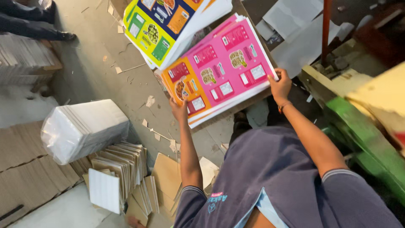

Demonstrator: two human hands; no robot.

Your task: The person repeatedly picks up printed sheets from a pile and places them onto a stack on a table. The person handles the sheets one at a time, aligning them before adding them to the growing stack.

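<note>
Both my hands grip a thick stack of printed pink and orange sheets (219,69) by its near edge. My left hand (179,110) clasps the orange corner, thumb on top. At the pink corner on the right, my right hand (280,86) pinches the edge; an orange band sits on that wrist. The stack lies tilted over a brown board. Behind it, partly overlapping, is a second stack of yellow and blue printed sheets (162,25).
A green and yellow machine (363,126) stands close on the right, with a red rod (325,25) above it. On the floor at left lie a plastic-wrapped bundle of white sheets (82,128), fanned cardboard pieces (126,169) and scraps. Another person's legs (29,19) are at top left.
</note>
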